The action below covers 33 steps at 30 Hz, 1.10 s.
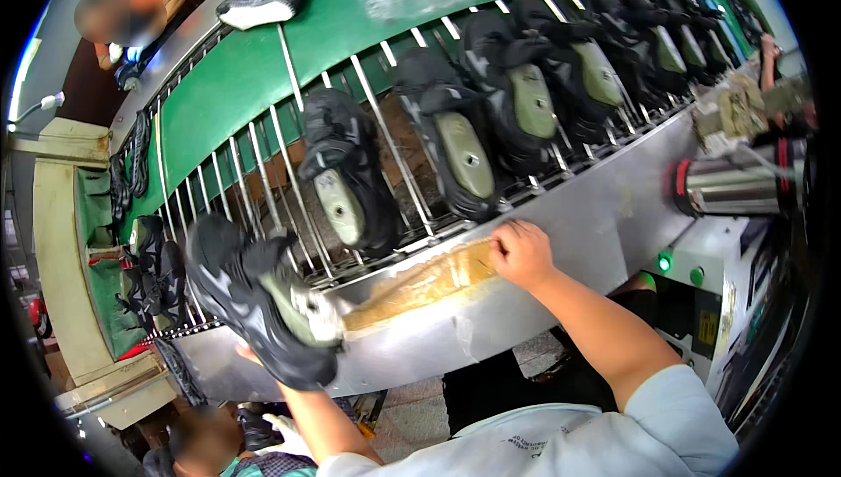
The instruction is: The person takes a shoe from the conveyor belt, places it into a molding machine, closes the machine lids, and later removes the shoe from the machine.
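A black shoe on an olive-green last [254, 302] is tilted over the near left edge of the conveyor. My left hand [249, 353] holds it from beneath, mostly hidden by the shoe, with only a few fingers showing. Further right, my right hand [523, 254] rests at the conveyor's metal edge with its fingers curled in, at the end of a strip of shiny yellow-brown tape [429, 282]. What those fingers close on, if anything, is hidden. Just beyond, another black shoe on its last [342, 179] lies across the metal rods [289, 170].
Several more lasted black shoes [464, 153] line the rods to the right. A dark shoe with a white sole [263, 6] lies on the green belt [219, 83]. A steel cylinder [736, 186] stands at right. Co-workers are at far left [144, 13] and lower left [206, 442].
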Motion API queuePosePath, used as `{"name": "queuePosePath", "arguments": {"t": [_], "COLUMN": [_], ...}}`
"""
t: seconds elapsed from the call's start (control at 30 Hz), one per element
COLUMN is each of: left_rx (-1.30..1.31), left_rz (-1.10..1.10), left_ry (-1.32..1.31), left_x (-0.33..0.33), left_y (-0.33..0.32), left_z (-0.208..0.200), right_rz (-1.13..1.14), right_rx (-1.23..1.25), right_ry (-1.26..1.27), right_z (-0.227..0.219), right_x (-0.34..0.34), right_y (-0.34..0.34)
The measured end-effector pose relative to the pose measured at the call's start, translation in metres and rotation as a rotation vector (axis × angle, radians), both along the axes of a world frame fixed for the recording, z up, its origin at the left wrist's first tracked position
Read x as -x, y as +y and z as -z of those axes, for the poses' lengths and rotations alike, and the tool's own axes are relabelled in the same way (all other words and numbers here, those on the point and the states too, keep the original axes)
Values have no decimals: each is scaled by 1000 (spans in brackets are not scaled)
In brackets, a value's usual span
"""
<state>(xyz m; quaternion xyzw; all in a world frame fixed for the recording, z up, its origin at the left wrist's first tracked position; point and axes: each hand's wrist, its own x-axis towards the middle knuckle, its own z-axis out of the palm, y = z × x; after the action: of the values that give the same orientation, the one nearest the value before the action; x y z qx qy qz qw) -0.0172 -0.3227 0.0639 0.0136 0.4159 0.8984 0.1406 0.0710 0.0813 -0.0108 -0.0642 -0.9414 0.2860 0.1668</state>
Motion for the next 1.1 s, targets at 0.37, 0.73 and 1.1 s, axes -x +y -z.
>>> {"name": "queuePosePath", "arguments": {"t": [0.37, 0.73, 1.1], "left_rx": [476, 397, 1087], "left_rz": [220, 1219, 409], "left_ry": [-233, 851, 458], "left_x": [-242, -355, -273], "left_y": [47, 378, 341], "left_z": [-14, -63, 48], "right_rz": [-447, -180, 1171], "right_rx": [1101, 1515, 717], "right_ry": [-110, 860, 933], "right_z": [-103, -168, -254], "right_x": [-204, -441, -569], "right_y": [-41, 119, 380]}}
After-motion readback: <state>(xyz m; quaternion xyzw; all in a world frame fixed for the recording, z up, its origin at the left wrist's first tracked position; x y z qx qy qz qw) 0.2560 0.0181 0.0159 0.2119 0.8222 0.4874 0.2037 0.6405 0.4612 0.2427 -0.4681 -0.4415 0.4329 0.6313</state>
